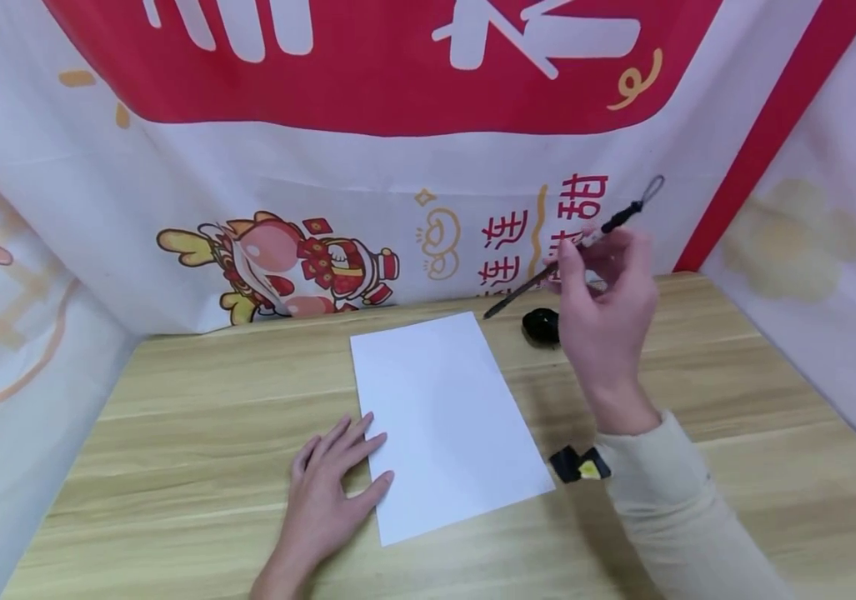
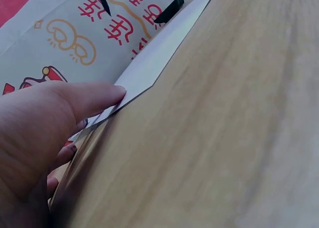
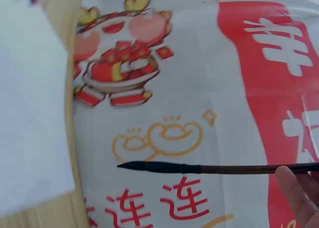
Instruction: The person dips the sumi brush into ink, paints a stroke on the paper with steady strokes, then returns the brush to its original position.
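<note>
My right hand (image 1: pixel 611 292) is raised near the back right of the table and pinches a calligraphy brush (image 1: pixel 521 292) by its handle. The brush slants down to the left, its dark tip (image 3: pixel 137 166) beside the paper's far right corner in the head view. A hanging loop sticks out at its upper end. A blank white sheet of paper (image 1: pixel 446 425) lies on the table. My left hand (image 1: pixel 333 492) rests with spread fingers on the sheet's left edge; its thumb (image 2: pixel 102 96) lies on the paper in the left wrist view.
A shiny black rounded object (image 1: pixel 540 327) sits behind my right hand, partly covered by it. Near the right sleeve lies a small black and yellow item (image 1: pixel 581 465). A printed cloth (image 1: pixel 337 158) hangs behind the wooden table (image 1: pixel 195 433) and along its sides.
</note>
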`<act>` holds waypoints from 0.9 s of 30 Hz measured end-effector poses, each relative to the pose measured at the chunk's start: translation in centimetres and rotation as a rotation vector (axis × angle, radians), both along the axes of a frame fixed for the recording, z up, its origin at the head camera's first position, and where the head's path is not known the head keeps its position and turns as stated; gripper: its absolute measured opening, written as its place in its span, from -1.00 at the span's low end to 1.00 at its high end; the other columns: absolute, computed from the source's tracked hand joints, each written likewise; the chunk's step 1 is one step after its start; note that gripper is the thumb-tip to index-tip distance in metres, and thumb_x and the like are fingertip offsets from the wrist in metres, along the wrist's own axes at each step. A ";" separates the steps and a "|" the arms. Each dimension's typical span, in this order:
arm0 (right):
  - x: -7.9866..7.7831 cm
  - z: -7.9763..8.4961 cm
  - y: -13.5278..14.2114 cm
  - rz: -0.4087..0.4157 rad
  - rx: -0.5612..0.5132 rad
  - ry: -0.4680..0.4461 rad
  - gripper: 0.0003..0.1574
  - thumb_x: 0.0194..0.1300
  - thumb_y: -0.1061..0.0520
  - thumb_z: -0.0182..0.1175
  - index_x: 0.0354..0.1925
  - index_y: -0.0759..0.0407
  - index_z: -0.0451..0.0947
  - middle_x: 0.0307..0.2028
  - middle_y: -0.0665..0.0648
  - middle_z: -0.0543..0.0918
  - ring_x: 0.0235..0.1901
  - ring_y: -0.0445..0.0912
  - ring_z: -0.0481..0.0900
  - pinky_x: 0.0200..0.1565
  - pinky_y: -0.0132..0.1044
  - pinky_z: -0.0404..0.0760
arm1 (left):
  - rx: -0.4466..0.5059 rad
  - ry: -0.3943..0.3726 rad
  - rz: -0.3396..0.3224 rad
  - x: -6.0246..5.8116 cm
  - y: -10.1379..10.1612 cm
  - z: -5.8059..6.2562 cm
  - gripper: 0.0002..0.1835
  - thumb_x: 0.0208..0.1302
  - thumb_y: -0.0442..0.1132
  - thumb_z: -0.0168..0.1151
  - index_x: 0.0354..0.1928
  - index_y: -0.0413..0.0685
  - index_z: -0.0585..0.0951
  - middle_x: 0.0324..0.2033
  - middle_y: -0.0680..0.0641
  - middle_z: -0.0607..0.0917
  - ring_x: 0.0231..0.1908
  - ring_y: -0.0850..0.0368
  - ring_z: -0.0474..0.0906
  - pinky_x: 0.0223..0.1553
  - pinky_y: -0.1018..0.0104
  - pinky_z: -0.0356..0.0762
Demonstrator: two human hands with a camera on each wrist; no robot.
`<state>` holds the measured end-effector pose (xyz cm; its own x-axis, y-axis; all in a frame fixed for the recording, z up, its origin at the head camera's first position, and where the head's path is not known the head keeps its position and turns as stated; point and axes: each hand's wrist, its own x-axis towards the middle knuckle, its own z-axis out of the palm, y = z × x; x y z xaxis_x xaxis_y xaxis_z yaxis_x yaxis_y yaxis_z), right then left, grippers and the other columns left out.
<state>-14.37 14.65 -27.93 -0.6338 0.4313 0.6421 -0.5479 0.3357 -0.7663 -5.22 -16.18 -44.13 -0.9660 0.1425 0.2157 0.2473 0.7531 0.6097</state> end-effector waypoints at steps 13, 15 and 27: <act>3.8 -1.6 -3.3 0.071 -0.371 0.011 -0.65 0.52 0.23 0.30 0.14 0.22 0.40 -0.05 0.14 0.59 -0.12 0.09 0.81 -0.22 -0.13 0.87 | -0.001 -0.018 0.005 -0.2 0.2 0.0 -0.50 0.34 -0.01 0.50 0.31 0.24 0.72 0.47 0.19 0.57 0.59 -0.20 0.34 0.57 -0.40 -0.05; 3.7 -2.0 -4.0 0.089 -0.392 -0.011 -0.64 0.52 0.23 0.30 0.13 0.24 0.38 -0.06 0.13 0.58 -0.12 0.09 0.81 -0.23 -0.13 0.87 | 0.017 -0.003 0.014 -0.3 0.2 0.0 -0.48 0.35 -0.02 0.49 0.34 0.26 0.70 0.46 0.20 0.59 0.58 -0.19 0.36 0.57 -0.39 -0.04; 3.6 -4.3 -6.2 0.183 -0.292 -0.105 -0.76 0.55 0.23 0.28 0.02 0.29 0.44 -0.12 0.09 0.65 -0.10 -0.05 0.82 -0.16 -0.22 0.86 | 0.064 0.056 0.025 -0.1 0.1 -0.4 -0.46 0.09 -0.22 0.58 0.19 0.15 0.78 0.39 0.09 0.69 0.52 -0.17 0.45 0.54 -0.26 0.03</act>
